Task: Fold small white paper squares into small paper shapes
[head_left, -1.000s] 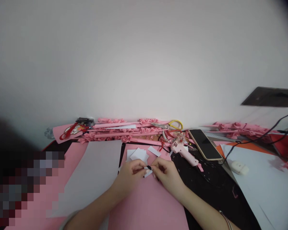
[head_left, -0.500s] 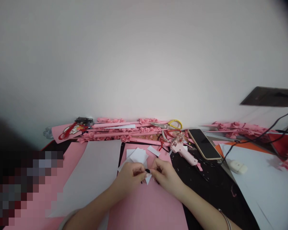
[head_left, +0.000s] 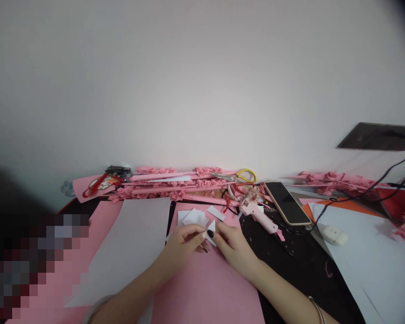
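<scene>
Between my two hands is a small piece of folded white paper (head_left: 212, 226), its pointed tip sticking up. My left hand (head_left: 186, 240) pinches its left side with thumb and fingers. On the other side my right hand (head_left: 230, 240) grips it, the dark-nailed thumb pressed on its face. Both hands hover over a pink paper sheet (head_left: 205, 288). Just behind them lies a stack of small white paper squares (head_left: 193, 217), partly covered by my left hand. A white paper strip (head_left: 216, 212) rests beside the stack.
A pink glue gun (head_left: 258, 213) and a phone (head_left: 286, 202) lie to the right. Yellow-handled scissors (head_left: 245, 174) rest on pink paper flower stems (head_left: 189, 195) along the wall. White sheets flank both sides; a white case (head_left: 334, 235) sits on the right one, near a black cable (head_left: 367, 188).
The white paper has been turned: its point, which hung downward below my fingers, now sticks up between my hands. My fingers have shifted their hold; the other objects have stayed put.
</scene>
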The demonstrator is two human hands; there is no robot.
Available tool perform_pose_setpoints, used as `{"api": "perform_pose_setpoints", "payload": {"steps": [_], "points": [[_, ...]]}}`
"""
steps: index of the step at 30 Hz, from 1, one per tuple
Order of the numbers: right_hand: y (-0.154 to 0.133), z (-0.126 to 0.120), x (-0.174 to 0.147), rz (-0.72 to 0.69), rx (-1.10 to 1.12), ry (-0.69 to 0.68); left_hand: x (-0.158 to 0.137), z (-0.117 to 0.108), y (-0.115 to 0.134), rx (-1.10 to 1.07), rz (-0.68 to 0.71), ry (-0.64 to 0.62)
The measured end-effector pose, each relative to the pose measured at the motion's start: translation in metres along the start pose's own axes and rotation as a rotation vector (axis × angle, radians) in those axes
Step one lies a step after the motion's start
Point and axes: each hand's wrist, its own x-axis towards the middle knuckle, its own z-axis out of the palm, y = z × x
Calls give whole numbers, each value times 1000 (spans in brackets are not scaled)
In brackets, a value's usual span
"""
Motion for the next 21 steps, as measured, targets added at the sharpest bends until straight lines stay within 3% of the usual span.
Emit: {"api": "perform_pose_setpoints", "payload": {"steps": [7,15,21], "points": [[1,1,-1,39,7,66,-2,4,-9,92,-5,-11],[1,1,0,78,92,111,0,6,-7,53,-43,-39],[1,4,-1,53,198,219,3,3,0,-59,-129,78]]}}
